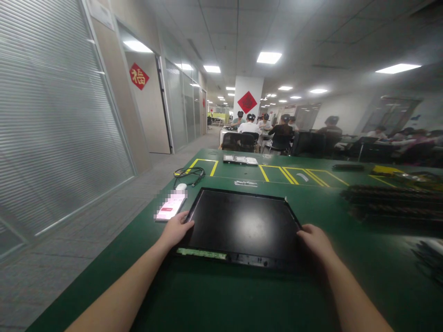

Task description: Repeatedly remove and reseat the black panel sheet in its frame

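A black flat display panel [221, 221] with a thin raised frame lies in front of me over the green table. Along its near edge runs a strip of green circuit board [201, 253]. My left hand [176, 229] grips the panel's left edge, thumb on top. On the opposite side, my right hand [315, 240] is closed round the right edge, its thumb over the frame. The fingers under the panel are hidden. Just beyond my left hand lies a phone [170, 207] with a lit screen, blurred out in part.
The green table [221, 299] bears a coiled black cable [190, 174], a white mouse-like object [181, 186], several hard drives [240, 160] and yellow tape outlines [265, 174]. Dark stacked parts [394, 203] lie at the right. Farther off, several people sit at tables.
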`<move>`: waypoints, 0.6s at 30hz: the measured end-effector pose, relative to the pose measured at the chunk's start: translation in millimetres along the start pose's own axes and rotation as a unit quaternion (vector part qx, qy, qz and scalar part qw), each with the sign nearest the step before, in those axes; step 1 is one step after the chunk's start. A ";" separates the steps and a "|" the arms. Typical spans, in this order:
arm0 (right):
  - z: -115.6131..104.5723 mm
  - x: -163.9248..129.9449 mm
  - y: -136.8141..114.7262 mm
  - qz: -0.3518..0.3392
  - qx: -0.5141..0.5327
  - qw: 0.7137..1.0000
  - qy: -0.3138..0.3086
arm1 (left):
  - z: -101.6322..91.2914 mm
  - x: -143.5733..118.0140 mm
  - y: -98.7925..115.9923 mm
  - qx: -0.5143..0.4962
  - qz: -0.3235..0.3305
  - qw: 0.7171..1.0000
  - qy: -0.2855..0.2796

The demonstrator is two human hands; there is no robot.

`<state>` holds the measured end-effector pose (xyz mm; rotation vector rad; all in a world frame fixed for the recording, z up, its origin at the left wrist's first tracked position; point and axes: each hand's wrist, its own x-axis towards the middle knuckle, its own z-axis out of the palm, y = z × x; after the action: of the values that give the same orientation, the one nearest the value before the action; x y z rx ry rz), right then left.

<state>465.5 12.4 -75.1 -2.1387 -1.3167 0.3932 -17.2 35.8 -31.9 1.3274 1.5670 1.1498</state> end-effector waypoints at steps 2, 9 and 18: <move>1.5 0.7 1.1 -0.031 -0.052 0.998 -0.008 | -1.1 2.7 -4.8 0.011 0.011 1.000 -0.003; 2.8 0.1 -1.6 -0.041 -0.136 0.989 -0.037 | -2.7 8.2 -10.3 0.039 0.033 0.999 -0.005; 5.8 -4.0 -17.7 -0.079 -0.256 0.962 -0.054 | -0.2 13.1 -19.3 0.032 0.001 0.999 -0.008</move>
<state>448.0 16.7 -68.9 -2.4222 -1.7907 0.1070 -25.3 47.7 -50.3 1.3771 1.6028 1.0972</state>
